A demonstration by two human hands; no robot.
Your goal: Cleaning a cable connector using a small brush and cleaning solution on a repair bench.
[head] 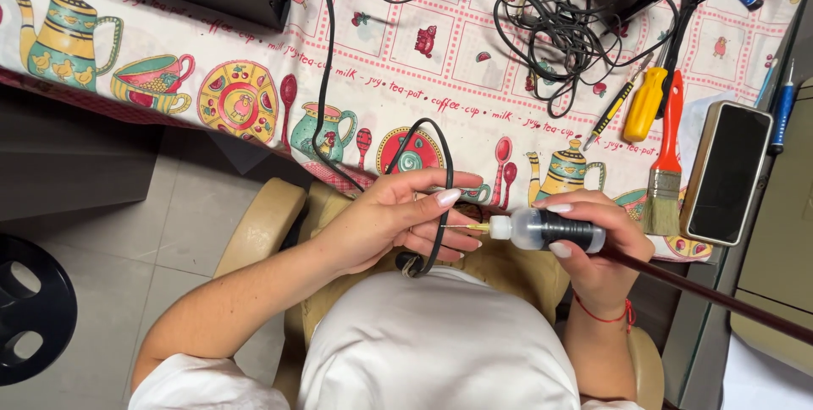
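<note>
A small bottle (546, 229) is gripped in the right hand (593, 249), its needle tip (464, 226) brought to a black cable (446, 198) pinched in the left hand (389, 219) below the counter (423, 63) edge. Any fluid already applied cannot be made out.

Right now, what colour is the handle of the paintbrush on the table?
Red-orange, on the paintbrush; the head view shows it clearly.

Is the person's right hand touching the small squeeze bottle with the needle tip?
Touching. The head view shows the right hand wrapped around the squeeze bottle, with fingers over its top and a thumb under it.
</note>
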